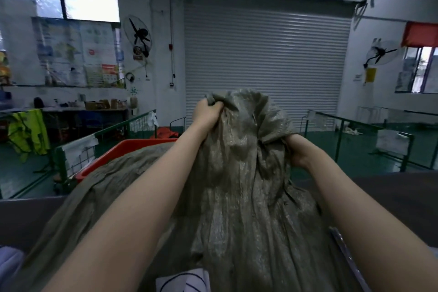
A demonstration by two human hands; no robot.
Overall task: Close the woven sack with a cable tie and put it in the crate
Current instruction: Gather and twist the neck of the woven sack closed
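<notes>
A large olive-grey woven sack (pixel 239 173) is held up in front of me, its bunched upper edge raised and its body hanging down over the dark table. My left hand (pixel 207 111) grips the sack's top left corner. My right hand (pixel 299 152) clutches gathered fabric lower on the right side. Behind the sack, at the left, the rim of a red crate (pixel 113 154) shows; the rest of it is hidden by fabric. No cable tie is visible.
A dark table (pixel 379 197) spans the foreground. Green wire-mesh fences (pixel 104 137) stand behind it left and right on a green floor. A closed roller shutter (pixel 265 59) fills the back wall. A white printed sheet (pixel 184 281) lies at the bottom edge.
</notes>
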